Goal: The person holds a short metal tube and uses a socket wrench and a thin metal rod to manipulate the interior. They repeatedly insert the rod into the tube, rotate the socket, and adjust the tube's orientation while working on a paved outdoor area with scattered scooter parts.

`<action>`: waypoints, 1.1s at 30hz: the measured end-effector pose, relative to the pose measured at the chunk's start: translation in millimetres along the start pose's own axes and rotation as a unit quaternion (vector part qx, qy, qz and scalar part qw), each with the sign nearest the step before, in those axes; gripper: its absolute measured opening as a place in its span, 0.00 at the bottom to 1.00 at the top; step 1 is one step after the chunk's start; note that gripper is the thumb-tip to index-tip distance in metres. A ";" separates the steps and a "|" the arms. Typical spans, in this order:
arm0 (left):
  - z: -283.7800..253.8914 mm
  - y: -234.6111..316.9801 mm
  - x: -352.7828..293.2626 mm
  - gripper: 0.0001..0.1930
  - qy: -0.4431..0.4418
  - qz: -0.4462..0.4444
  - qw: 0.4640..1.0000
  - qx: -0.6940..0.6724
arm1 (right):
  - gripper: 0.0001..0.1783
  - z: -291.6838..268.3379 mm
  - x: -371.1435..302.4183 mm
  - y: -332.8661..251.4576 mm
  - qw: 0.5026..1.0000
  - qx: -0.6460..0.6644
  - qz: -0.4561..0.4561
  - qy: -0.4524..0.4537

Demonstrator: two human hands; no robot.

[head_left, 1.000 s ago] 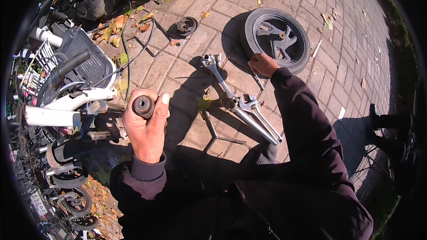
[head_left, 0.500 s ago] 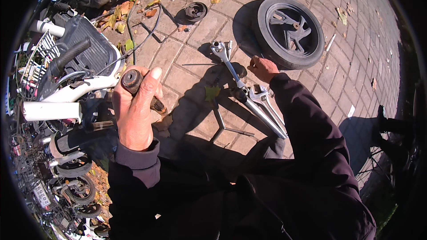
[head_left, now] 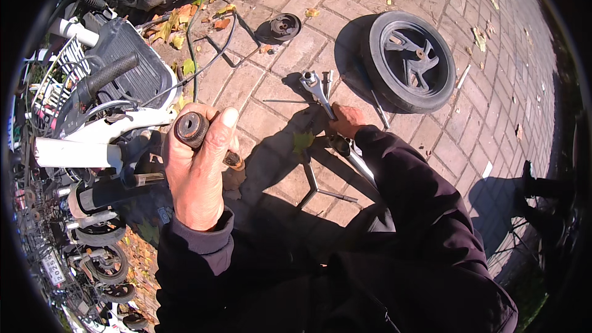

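Note:
My left hand (head_left: 200,179) is wrapped round a worn, brown, rod-like part with a thick round end (head_left: 192,128) and a dark hole in it. Its narrower orange-brown end pokes out below my fingers. My right hand (head_left: 348,121) is down at the paving, its fingers curled over the handle of a chrome ratchet wrench (head_left: 316,88); its fingertips are partly hidden. Beside the ratchet head lies a small metal tool (head_left: 328,80). Under my right sleeve shows a long chrome bar (head_left: 361,166). A bent metal rod (head_left: 313,180) lies nearer me.
A small black-rimmed wheel (head_left: 409,63) with a tyre lies at the far right, a thin rod (head_left: 380,110) beside it. Farther left is a round dark hub part (head_left: 285,26). A white scooter frame (head_left: 80,153) and cables crowd the left. Dry leaves dot the paving bricks.
My right hand has moved from beside the tyre back toward me and left, onto the ratchet handle. The thin rod by the wheel is now uncovered. My left hand keeps its hold.

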State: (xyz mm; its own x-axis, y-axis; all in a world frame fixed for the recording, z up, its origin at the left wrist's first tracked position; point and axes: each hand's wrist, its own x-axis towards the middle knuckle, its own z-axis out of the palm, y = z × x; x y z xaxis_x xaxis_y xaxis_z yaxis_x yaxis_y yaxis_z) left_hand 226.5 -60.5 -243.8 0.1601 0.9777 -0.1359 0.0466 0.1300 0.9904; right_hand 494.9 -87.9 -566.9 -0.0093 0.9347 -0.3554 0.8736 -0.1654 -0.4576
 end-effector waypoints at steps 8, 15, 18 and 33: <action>-0.1 -12.9 10.9 0.11 -0.010 -0.024 0.999 0.045 | 0.14 -38.3 14.4 -5.3 0.966 0.240 0.056 -0.071; 15.5 -19.2 21.4 0.14 -0.017 0.022 0.999 0.017 | 0.10 -178.4 -72.7 -85.2 0.976 0.141 -0.086 0.141; 22.2 -26.6 26.8 0.15 -0.024 0.012 1.000 -0.012 | 0.12 -247.9 -142.7 -129.1 0.972 0.213 -0.029 0.089; 41.6 -36.2 21.1 0.16 -0.037 0.062 0.985 0.154 | 0.16 -256.8 -201.7 -204.4 0.946 0.210 -0.125 0.215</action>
State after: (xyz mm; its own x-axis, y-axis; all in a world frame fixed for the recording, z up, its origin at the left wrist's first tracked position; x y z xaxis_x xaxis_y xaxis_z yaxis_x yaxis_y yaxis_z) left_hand 269.2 -51.4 -283.5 0.2551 0.9665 -0.0273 0.3169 -0.0569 0.9468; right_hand 443.1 -161.8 -192.5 0.0882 0.9877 0.1294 0.5992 0.0512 -0.7989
